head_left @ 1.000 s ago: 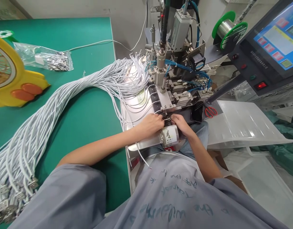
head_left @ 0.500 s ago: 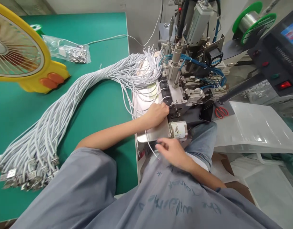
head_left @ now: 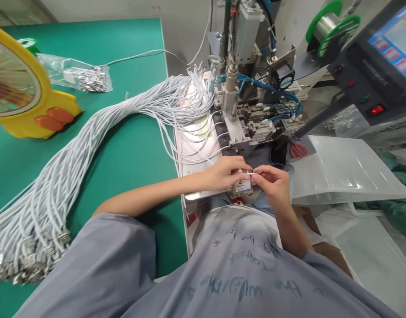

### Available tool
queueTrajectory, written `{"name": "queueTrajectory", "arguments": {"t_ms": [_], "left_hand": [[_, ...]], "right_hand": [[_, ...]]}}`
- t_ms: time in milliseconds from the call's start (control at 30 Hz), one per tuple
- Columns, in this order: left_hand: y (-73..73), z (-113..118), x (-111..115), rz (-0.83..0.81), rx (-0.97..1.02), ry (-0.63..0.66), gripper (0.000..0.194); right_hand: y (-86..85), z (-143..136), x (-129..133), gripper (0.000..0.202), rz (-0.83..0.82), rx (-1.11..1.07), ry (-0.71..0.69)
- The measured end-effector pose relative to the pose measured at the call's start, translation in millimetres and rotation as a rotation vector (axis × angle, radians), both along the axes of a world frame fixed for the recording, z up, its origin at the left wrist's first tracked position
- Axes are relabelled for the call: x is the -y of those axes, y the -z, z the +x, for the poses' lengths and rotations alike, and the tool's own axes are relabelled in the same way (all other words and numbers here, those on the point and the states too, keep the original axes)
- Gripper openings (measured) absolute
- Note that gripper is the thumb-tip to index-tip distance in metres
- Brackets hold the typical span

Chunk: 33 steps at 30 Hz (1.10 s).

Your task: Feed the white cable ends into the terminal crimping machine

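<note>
A thin white cable end point(head_left: 250, 173) is pinched between the fingertips of both hands, just above a labelled tin point(head_left: 243, 185). My left hand point(head_left: 227, 172) reaches in over the metal plate point(head_left: 198, 170), its fingers closed on the cable. From the right, my right hand point(head_left: 272, 179) grips the same piece, thumb and fingers together. A large bundle of white cables point(head_left: 118, 112) runs from the plate across the green table, with metal connectors point(head_left: 31, 258) at its lower left end. Several cables lead into the machine point(head_left: 234, 126) beyond my hands.
A yellow fan point(head_left: 47, 101) and a bag of metal parts point(head_left: 92, 80) stand at the left of the green table point(head_left: 130, 150). Right of the machine are a phone point(head_left: 279, 150), red scissors point(head_left: 298, 151), a wire spool point(head_left: 325, 27) and a control panel point(head_left: 371, 75).
My left hand has moved slightly right and down from the machine's edge. My right hand has risen from near my lap, and both hands now meet on the cable end. The view has shifted slightly.
</note>
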<state>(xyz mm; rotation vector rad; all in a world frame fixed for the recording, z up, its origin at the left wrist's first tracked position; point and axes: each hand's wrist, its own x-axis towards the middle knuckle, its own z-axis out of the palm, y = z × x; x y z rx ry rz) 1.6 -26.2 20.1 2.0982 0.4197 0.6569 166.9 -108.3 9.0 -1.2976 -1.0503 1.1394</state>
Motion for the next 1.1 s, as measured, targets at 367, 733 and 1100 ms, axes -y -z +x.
{"name": "queueTrajectory", "arguments": {"t_ms": [367, 733, 1100], "left_hand": [[-3.4, -0.5, -0.6, -0.093, 0.107, -0.189, 0.027], [8.0, -3.5, -5.3, 0.489, -0.037, -0.261, 0.027], [-1.8, -6.0, -13.4, 0.358, 0.016, -0.091, 0.023]], "right_hand": [[4.6, -9.1, -19.5, 0.011, 0.113, -0.082, -0.005], [-3.5, -6.2, -25.7, 0.018, 0.145, 0.272, 0.060], [5.6, 2.7, -36.6, 0.016, 0.116, 0.030, -0.090]]}}
